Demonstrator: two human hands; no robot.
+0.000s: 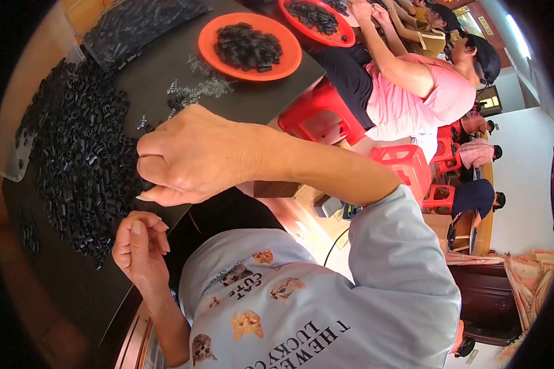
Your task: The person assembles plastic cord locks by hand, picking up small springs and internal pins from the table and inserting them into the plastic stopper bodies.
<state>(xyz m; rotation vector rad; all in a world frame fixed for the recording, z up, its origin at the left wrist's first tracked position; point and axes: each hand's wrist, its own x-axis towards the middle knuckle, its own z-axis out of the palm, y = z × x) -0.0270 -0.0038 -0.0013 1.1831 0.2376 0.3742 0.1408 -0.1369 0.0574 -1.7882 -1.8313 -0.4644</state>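
Observation:
Both hands are by the table's edge, close to a wide heap of small black plastic pieces (83, 160). My right hand (194, 157) is closed in a pinch at the heap's right side; a bit of black shows by its fingertips, too small to make out. Below it, my left hand (140, 249) has its fingers curled in toward the thumb, and what it holds, if anything, is hidden. Beyond my right hand, small shiny coil springs (212, 86) lie scattered on the dark tabletop (154, 80). An orange-red plate (289, 61) farther back carries a pile of similar black pieces.
A clear plastic bag (141, 31) of dark pieces lies at the back left. Another red plate (346, 38) of black pieces is before a seated person in pink (412, 86). Red stools (326, 114) stand along the right; several more people sit beyond.

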